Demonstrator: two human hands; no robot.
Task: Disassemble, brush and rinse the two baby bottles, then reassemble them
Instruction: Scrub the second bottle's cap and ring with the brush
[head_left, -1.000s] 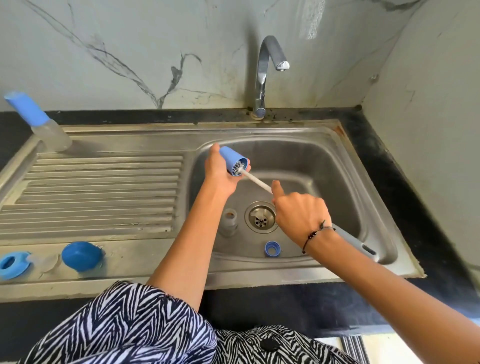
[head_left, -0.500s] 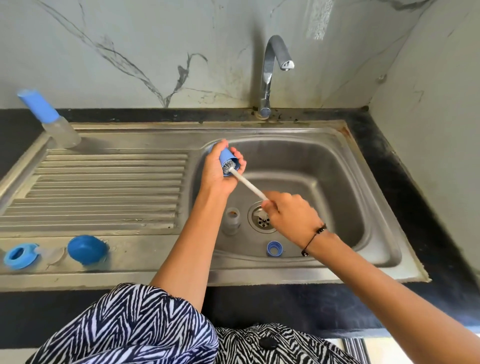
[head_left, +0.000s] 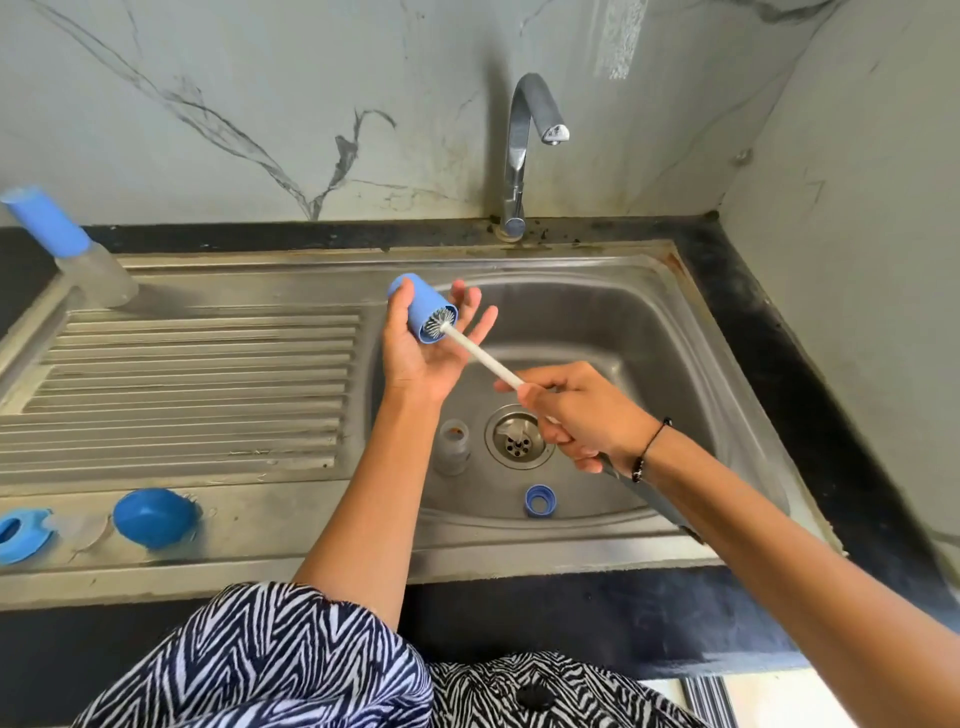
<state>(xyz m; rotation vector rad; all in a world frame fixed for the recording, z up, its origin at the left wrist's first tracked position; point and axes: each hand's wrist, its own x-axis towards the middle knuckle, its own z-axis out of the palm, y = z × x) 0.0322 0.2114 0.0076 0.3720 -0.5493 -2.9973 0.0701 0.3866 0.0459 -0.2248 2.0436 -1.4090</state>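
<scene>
Marble-look wall, black counter, steel sink (head_left: 701, 332) with ribbed drainboard left of basin; tap (head_left: 524, 130) behind basin, off. Left hand (head_left: 421, 348) over basin's left rim cradles blue cap (head_left: 423, 309), thumb on its side, fingers spread loose, mouth turned toward brush (head_left: 483, 356) so bristles reach inside. Right hand (head_left: 576, 415) over drain, fingers wrapped round brush handle. Bottle (head_left: 452, 444) and ring (head_left: 540, 500) on basin floor near drain, likely awaiting brushing. Second bottle (head_left: 72, 249) capped, far-left of basin. Dome cap (head_left: 153, 517), collar (head_left: 21, 535) on front ledge, left of basin.
</scene>
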